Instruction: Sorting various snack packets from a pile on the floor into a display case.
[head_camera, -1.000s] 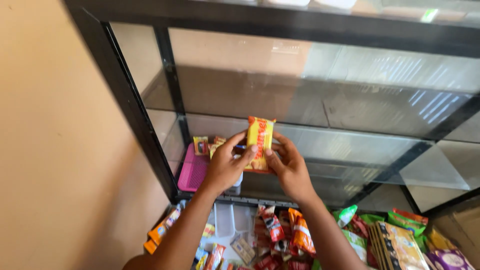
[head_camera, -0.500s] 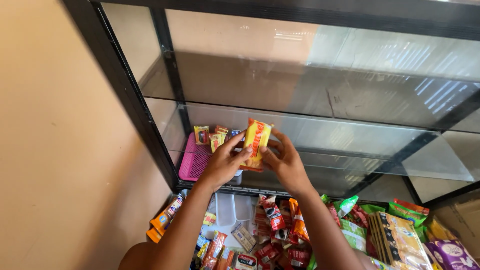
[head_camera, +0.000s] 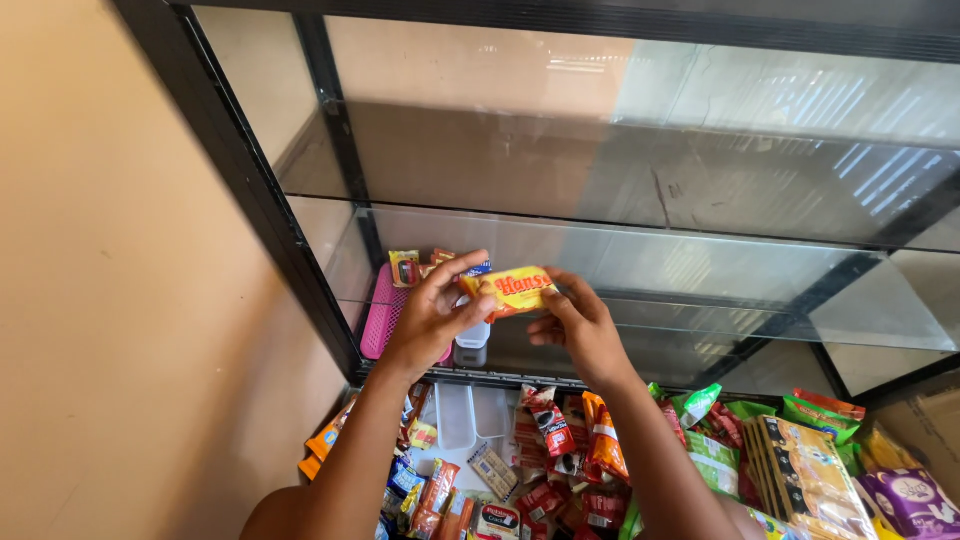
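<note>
My left hand (head_camera: 432, 318) and my right hand (head_camera: 575, 322) both grip a small yellow snack packet with red lettering (head_camera: 512, 290). The packet lies sideways between my fingertips, in front of the lower glass shelf (head_camera: 700, 265) of a black-framed display cabinet (head_camera: 250, 200). Just behind my left hand stands a pink plastic basket (head_camera: 378, 322) with small snack packets (head_camera: 404, 266) upright in it. A white container (head_camera: 473, 338) sits below the held packet.
Below the cabinet lies a heap of colourful snack packets (head_camera: 560, 450), with green packets (head_camera: 715, 460) and a stack of flat yellow ones (head_camera: 810, 480) to the right. A purple packet (head_camera: 915, 500) is at the far right. A beige wall (head_camera: 120, 300) runs along the left.
Both hands have turned the yellow packet from upright to lying sideways and lowered it a little. The view has tilted down slightly.
</note>
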